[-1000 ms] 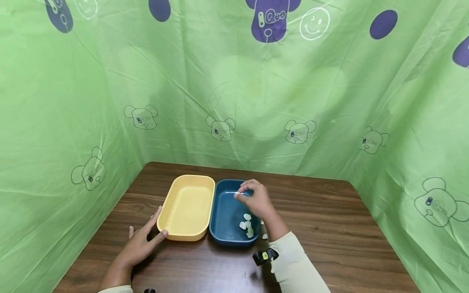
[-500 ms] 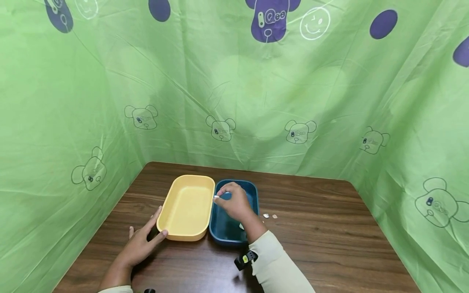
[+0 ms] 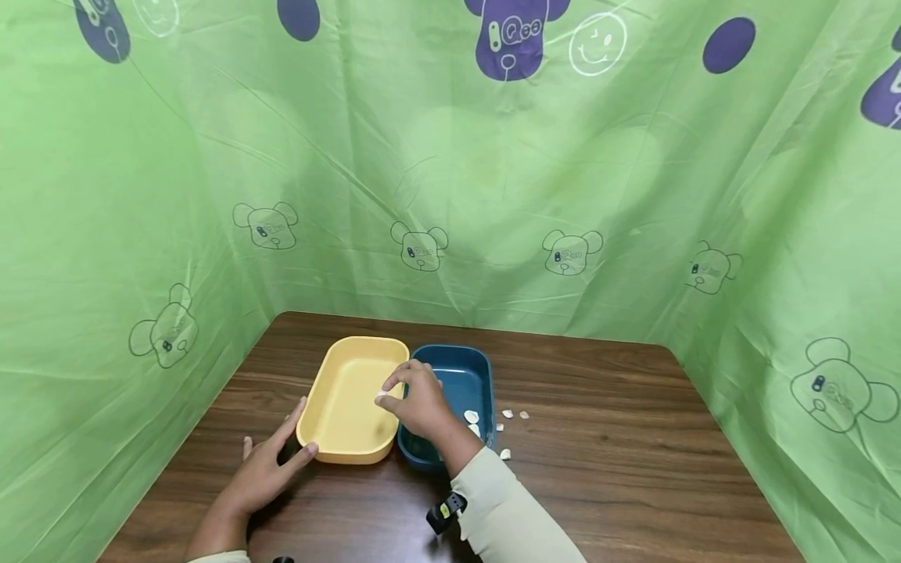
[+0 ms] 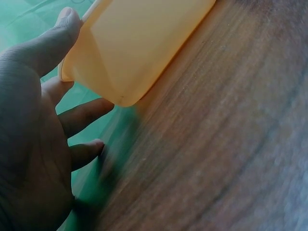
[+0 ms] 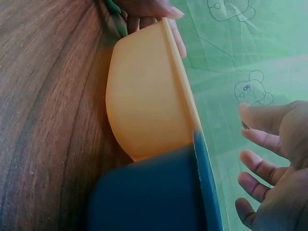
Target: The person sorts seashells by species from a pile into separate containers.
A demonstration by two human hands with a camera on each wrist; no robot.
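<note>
A yellow box stands on the table, touching or nearly touching a blue box on its right. My left hand rests against the yellow box's near left corner, its thumb on the rim and its fingers fairly straight and spread along the outside. Over the right part of the yellow box, my right hand pinches a small white shell-like piece between thumb and index finger. In the right wrist view only a sliver of the piece shows. More white pieces lie in the blue box, partly hidden behind my right wrist.
Several more loose white pieces lie on the brown wooden table, right of the blue box. A green patterned curtain surrounds the table at the back and both sides. A black strap device is on my right wrist.
My right hand, pinching the white piece, has moved left from above the blue box to above the yellow box. The left hand keeps its place at the yellow box's corner.
</note>
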